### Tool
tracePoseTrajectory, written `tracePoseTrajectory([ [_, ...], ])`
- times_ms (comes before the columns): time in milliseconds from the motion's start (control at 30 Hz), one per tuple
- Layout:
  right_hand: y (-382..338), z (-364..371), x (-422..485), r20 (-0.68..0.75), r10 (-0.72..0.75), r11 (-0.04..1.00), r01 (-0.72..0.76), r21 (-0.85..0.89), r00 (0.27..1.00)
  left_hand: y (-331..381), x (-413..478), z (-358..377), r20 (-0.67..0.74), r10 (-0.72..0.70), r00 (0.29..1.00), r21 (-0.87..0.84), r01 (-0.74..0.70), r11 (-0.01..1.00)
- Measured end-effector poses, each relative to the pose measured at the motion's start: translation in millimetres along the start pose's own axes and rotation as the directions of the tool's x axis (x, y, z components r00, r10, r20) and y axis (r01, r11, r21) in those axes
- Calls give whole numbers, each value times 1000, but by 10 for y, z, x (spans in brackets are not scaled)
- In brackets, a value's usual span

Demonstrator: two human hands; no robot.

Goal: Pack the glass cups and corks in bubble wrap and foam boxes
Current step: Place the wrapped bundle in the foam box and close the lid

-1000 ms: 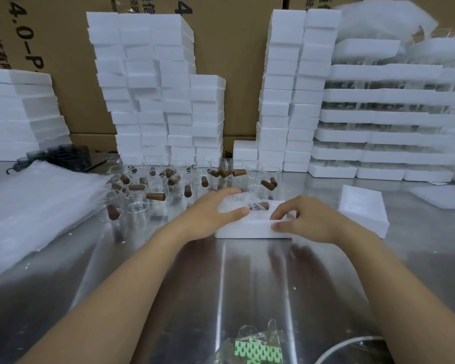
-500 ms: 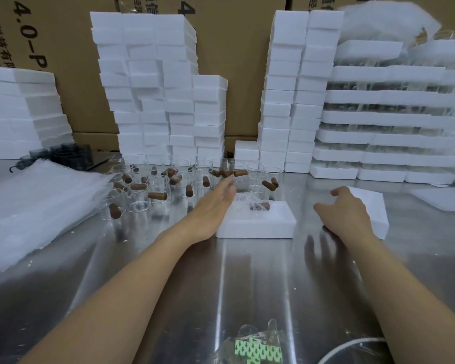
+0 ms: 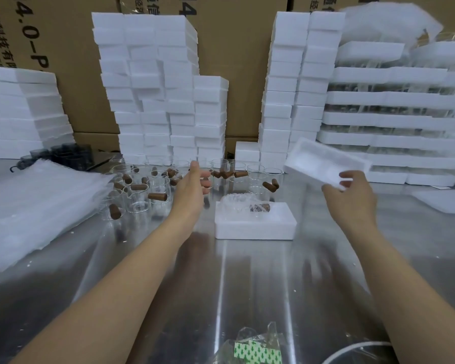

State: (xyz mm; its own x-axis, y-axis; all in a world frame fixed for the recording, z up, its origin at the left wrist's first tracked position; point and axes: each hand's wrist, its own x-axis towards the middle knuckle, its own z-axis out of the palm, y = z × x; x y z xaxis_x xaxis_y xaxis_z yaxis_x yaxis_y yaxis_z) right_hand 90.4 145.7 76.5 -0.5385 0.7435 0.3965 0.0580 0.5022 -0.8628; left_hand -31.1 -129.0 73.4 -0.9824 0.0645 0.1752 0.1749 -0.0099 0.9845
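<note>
A white foam box base [image 3: 255,227] sits on the steel table, holding a bubble-wrapped glass cup [image 3: 235,202] and a wrapped cork [image 3: 260,207]. My right hand [image 3: 350,195] grips a foam lid [image 3: 323,164] by its near edge and holds it tilted in the air, right of the base. My left hand [image 3: 192,189] hovers with loosely curled fingers, holding nothing, over the group of clear glass cups [image 3: 139,195] with brown corks [image 3: 156,197] lying on and in them.
Tall stacks of foam boxes [image 3: 153,88] stand at the back, with more [image 3: 300,85] and layered foam trays [image 3: 394,119] to the right. A pile of bubble-wrap sheets [image 3: 32,203] lies at left. A tape roll [image 3: 255,352] is at the near edge.
My right hand left the box base, took the foam lid from the table at right and lifted it. My left hand moved off the base toward the glass cups.
</note>
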Motion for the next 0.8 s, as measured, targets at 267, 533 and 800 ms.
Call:
tracePoseTrajectory([
  [267,-517,107,-384,75,-303,903,261,340,950,160,-190,21,130,79,988,-97,-67,993],
  [533,-479,215,-524,370,-528,843,421,334,764,263,-338,82,379,179,908,-59,-169,984],
  [800,-546,298,-648,465,-584,794,348,498,666,274,-452,81,533,296,793,-121,-274,954],
])
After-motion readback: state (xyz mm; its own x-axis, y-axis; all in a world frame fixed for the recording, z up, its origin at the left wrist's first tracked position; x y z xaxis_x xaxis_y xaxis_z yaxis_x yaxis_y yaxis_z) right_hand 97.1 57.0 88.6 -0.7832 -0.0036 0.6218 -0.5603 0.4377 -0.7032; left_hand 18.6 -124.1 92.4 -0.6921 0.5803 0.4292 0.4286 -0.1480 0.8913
